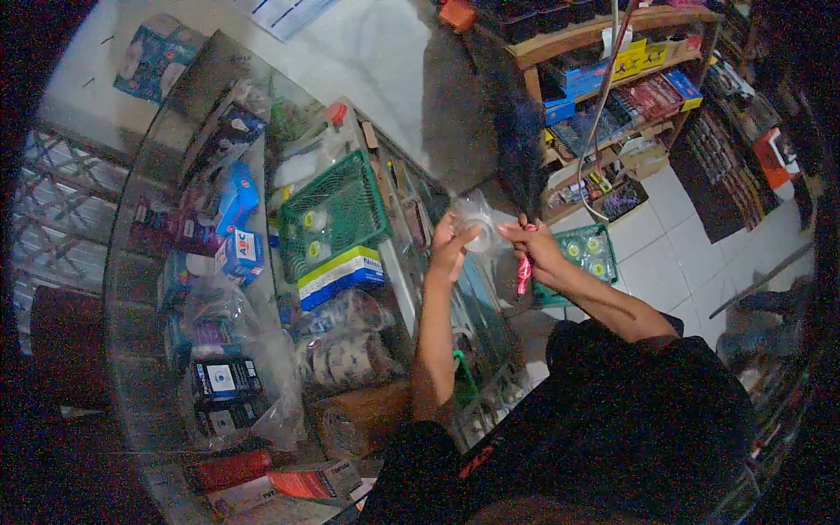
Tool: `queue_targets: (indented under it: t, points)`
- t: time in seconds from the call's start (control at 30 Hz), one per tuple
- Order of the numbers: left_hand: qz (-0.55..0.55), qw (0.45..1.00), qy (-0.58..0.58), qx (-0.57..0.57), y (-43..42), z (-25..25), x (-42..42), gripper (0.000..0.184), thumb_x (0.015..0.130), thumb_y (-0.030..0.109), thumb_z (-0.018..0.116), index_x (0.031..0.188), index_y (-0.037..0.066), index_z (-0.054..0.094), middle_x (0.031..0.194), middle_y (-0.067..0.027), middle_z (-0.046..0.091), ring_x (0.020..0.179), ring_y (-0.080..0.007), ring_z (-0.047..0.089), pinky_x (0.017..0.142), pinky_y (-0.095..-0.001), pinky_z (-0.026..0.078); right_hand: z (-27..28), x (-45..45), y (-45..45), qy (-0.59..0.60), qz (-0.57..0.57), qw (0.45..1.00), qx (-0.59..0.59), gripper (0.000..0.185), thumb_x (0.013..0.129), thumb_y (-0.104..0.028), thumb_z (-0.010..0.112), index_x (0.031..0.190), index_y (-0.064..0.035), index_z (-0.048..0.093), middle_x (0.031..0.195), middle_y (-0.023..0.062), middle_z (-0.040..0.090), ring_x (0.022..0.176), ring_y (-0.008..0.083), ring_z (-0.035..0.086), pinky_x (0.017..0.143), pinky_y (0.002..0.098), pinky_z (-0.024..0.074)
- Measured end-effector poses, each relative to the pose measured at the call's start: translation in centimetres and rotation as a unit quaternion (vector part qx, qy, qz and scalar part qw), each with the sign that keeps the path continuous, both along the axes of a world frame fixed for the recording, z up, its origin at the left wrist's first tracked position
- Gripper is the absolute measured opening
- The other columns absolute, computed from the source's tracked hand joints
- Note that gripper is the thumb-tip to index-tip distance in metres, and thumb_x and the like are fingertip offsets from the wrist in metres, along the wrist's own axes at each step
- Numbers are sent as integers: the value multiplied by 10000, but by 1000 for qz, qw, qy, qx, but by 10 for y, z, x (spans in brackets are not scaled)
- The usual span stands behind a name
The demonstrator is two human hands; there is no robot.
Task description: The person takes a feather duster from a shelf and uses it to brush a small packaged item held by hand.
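Note:
In front of me, my left hand (447,248) is closed around a round, see-through item that looks like a roll of clear tape (478,234), with its thumb on the ring. A translucent strip or film runs from it towards my right hand (544,252). The right fingers pinch at that film's edge, and a slim pink object (524,275), its kind unclear, hangs down from the same hand. Below the hands, a green basket (605,234) on the floor holds several round clear items with yellow-green centres.
At left, a glass display counter (140,262) carries another green basket (372,188), a blue-and-yellow box (341,278), an ABC box (241,255) and bagged goods. A wooden shelf (612,35) with boxed stock stands at the upper right. White floor tiles (652,254) show beside it.

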State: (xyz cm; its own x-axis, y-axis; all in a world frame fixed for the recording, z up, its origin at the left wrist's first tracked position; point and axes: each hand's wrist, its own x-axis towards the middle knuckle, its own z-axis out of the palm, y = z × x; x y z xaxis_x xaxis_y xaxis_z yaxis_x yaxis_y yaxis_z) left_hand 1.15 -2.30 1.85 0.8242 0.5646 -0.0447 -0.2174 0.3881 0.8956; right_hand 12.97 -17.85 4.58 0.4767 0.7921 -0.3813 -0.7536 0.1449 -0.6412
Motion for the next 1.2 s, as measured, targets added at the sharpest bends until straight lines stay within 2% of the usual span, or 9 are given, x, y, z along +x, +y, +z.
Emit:
queue_targets:
  t: [0.1, 0.2, 0.4, 0.43, 0.5, 0.6, 0.83, 1.13, 1.2]
  points:
    - [5, 1000, 15, -11, 1, -2, -3, 439, 777, 14, 726, 1159, 91, 522, 1077, -40, 615, 1026, -172, 588, 910, -315, 457, -19, 5, -5, -65, 32, 996, -54, 306, 829, -90, 729, 846, -161, 431, 775, -36, 547, 489, 38, 394, 411, 193, 305]
    - [28, 998, 14, -61, 7, -11, -3, 433, 785, 6, 712, 1165, 90, 524, 1104, -56, 617, 1042, -194, 591, 918, -336, 471, -24, 10, -18, -155, 41, 984, -80, 246, 890, -212, 681, 847, -145, 448, 752, -29, 548, 473, 42, 396, 401, 207, 312]
    - [29, 985, -26, -170, 3, 9, -3, 493, 812, -26, 656, 1253, 78, 463, 1147, -97, 610, 1076, -249, 592, 924, -405, 501, -17, 22, -48, -193, 98, 975, -42, 302, 979, -388, 521, 847, -118, 495, 650, -16, 521, 445, 66, 410, 389, 222, 330]
    - [22, 982, -29, -187, 2, 11, -2, 509, 815, -34, 647, 1270, 76, 447, 1152, -103, 608, 1076, -256, 594, 912, -416, 511, -14, 21, -51, -227, 112, 966, -51, 316, 983, -391, 511, 833, -114, 495, 639, -21, 509, 448, 66, 405, 393, 223, 324]
    - [74, 979, -29, -188, 21, -32, -1, 514, 827, -32, 623, 1288, 87, 428, 1163, -104, 599, 1068, -262, 596, 903, -429, 513, -8, 20, -56, -292, 140, 944, -69, 347, 992, -399, 491, 806, -106, 497, 618, -31, 484, 454, 66, 397, 401, 224, 313]
    - [108, 974, -50, -191, 26, -48, -2, 473, 849, -8, 589, 1281, 107, 436, 1169, -95, 589, 1050, -263, 597, 901, -434, 511, -10, 17, -61, -403, 162, 897, -76, 385, 998, -390, 485, 765, -84, 491, 621, -46, 427, 522, 57, 361, 461, 241, 287]
    - [205, 963, -11, -175, 19, -31, -4, 398, 866, 36, 554, 1244, 133, 478, 1124, -73, 602, 987, -250, 607, 887, -414, 503, -40, 19, -94, -541, 179, 812, -125, 419, 1001, -358, 474, 741, -29, 478, 632, -23, 407, 606, 107, 362, 553, 311, 325]
    - [144, 977, 12, -156, 13, -21, -1, 287, 892, 99, 588, 1173, 114, 531, 1073, -74, 620, 973, -233, 611, 845, -398, 506, -44, 15, -97, -485, 215, 834, -154, 504, 990, -442, 456, 749, 0, 479, 596, 60, 413, 584, 174, 390, 556, 373, 349]
    - [140, 967, -26, -211, 34, -62, -7, 243, 916, 157, 552, 1153, 103, 556, 1088, -80, 628, 998, -244, 610, 863, -411, 497, -45, 18, -102, -524, 244, 800, -160, 515, 992, -449, 446, 760, 9, 492, 589, 88, 428, 574, 193, 402, 559, 390, 358]
